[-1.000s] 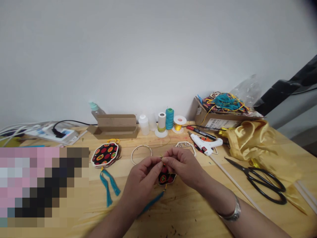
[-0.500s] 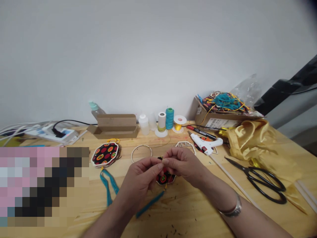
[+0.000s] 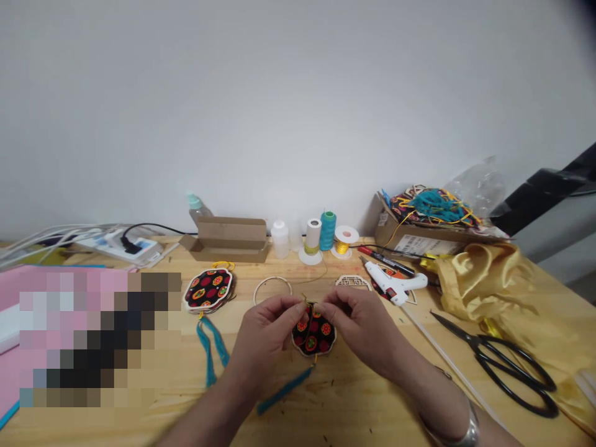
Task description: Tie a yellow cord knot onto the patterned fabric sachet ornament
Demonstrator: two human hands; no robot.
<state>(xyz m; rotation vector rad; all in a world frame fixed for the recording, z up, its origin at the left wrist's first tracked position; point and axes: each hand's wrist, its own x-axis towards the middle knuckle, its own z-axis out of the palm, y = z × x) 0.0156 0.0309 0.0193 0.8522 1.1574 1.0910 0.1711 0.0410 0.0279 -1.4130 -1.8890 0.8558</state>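
A dark patterned ornament (image 3: 315,338) with red and orange flowers and a pale scalloped rim lies below my hands. A blue-green tassel (image 3: 284,391) hangs from its lower end. Over its top edge, my left hand (image 3: 272,329) pinches a thin yellowish cord (image 3: 305,299) between thumb and forefinger. My right hand (image 3: 356,320) is closed in a pinch close beside it, on the same cord as far as I can see. Part of the cord trails over the ornament's face. The fingertips hide where it meets the rim.
Left lies a stack of similar ornaments (image 3: 209,290). Behind are a wooden ring (image 3: 272,282), an open carton (image 3: 233,241), white bottle (image 3: 280,239) and thread spools (image 3: 328,230). To the right are a glue gun (image 3: 395,282), black scissors (image 3: 507,366), gold cloth (image 3: 488,279) and a filled box (image 3: 419,239).
My hands have drawn slightly apart, the right one moving right. More of the ornament's face now shows between them. The whole view has shifted a little.
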